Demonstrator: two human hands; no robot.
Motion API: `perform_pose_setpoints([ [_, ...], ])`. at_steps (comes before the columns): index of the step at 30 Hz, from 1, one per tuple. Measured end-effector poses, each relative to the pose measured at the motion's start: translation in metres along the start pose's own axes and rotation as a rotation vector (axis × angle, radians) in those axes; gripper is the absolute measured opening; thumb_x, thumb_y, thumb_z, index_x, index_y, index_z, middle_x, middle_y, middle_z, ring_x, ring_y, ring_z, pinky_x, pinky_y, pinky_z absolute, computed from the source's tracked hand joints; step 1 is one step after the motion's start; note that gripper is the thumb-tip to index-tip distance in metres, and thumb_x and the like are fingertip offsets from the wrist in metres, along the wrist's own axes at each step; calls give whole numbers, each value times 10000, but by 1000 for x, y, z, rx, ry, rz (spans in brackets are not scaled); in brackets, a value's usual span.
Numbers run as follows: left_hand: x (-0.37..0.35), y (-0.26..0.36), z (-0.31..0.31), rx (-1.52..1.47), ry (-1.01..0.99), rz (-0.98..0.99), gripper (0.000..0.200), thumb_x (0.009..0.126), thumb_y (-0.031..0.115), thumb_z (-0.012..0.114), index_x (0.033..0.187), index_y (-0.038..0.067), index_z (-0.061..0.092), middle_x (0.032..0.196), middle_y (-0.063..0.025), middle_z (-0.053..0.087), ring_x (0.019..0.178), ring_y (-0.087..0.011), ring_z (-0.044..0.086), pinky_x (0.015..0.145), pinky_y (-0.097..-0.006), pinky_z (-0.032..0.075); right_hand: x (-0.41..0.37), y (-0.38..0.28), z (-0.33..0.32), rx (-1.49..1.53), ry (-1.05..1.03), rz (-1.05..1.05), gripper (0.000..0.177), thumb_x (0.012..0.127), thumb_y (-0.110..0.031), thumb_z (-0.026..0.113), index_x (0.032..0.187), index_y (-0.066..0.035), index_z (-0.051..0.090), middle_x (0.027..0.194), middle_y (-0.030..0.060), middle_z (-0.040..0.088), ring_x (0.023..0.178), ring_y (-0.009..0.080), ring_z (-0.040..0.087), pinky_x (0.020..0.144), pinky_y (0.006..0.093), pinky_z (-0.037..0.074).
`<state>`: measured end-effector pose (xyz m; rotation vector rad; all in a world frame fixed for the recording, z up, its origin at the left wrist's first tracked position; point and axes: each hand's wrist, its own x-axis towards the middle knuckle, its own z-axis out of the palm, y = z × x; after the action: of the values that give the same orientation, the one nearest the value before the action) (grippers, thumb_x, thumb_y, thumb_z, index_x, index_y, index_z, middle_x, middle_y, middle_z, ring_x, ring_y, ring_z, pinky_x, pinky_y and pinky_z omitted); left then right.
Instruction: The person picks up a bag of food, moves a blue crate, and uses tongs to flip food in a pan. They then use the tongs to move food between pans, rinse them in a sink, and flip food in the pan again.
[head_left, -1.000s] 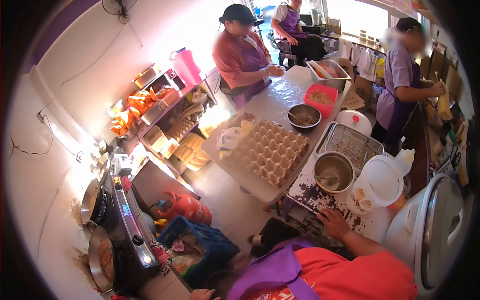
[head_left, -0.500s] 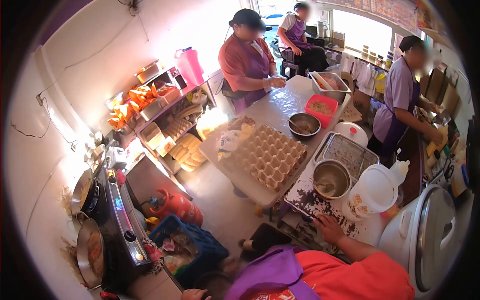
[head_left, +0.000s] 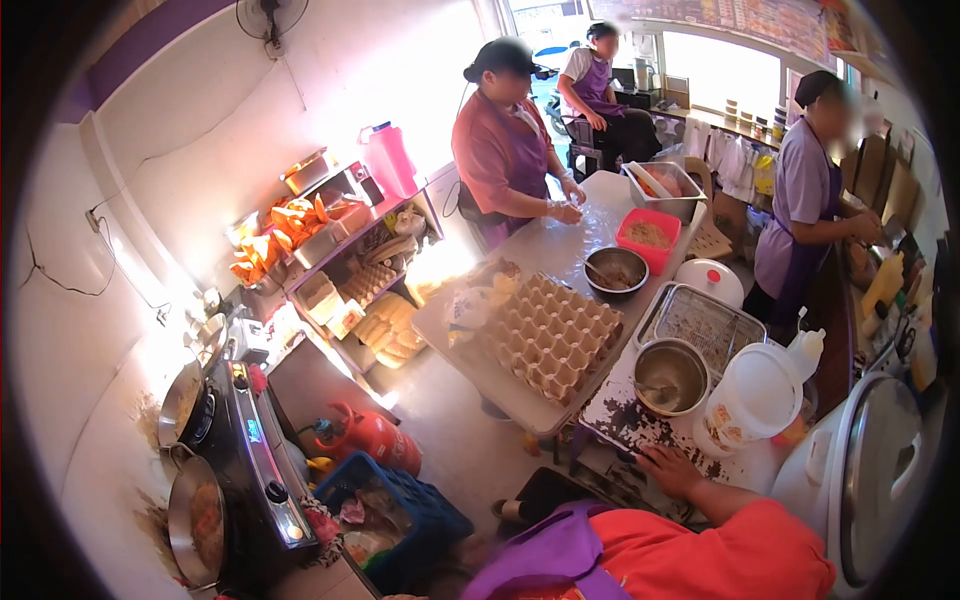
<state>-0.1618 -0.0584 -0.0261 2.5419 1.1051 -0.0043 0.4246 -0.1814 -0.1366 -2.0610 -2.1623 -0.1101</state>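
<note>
My right hand lies with its fingers spread on the near edge of the worn white table, holding nothing. Just beyond it stand a steel pot and a white tub. Of my left hand only a sliver shows at the bottom edge, too little to tell its fingers. An egg tray and a steel bowl with a spoon rest on the larger table. Near my left side are a blue crate and a pan of food on the stove.
A co-worker stands at the far table, another person sits behind, and a third works at the right counter. A red gas cylinder stands on the floor. A large lidded white container is at the right.
The view has shifted slightly. My left hand has dropped almost out of view. The far co-worker's hands have moved apart, and the right co-worker's arm has risen from the counter.
</note>
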Motion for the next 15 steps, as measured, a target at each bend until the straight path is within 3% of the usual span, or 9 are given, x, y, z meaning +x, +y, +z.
perform_pose_setpoints([
  [8, -6, 4, 3, 25, 52, -37, 268, 806, 267, 622, 976, 65, 671, 955, -148, 663, 929, -346, 610, 837, -453, 467, -5, 0, -6, 20, 33, -27, 579, 780, -115, 512, 1356, -129, 447, 1398, 97, 407, 1298, 263, 382, 1018, 423, 356],
  [15, -1, 15, -3, 54, 115, -18, 238, 805, 245, 610, 931, 49, 664, 876, -162, 647, 862, -363, 606, 795, -460, 469, -4, 3, 0, 43, -14, -4, 579, 787, -101, 505, 1361, -127, 435, 1416, 107, 387, 1312, 287, 359, 1032, 454, 333],
])
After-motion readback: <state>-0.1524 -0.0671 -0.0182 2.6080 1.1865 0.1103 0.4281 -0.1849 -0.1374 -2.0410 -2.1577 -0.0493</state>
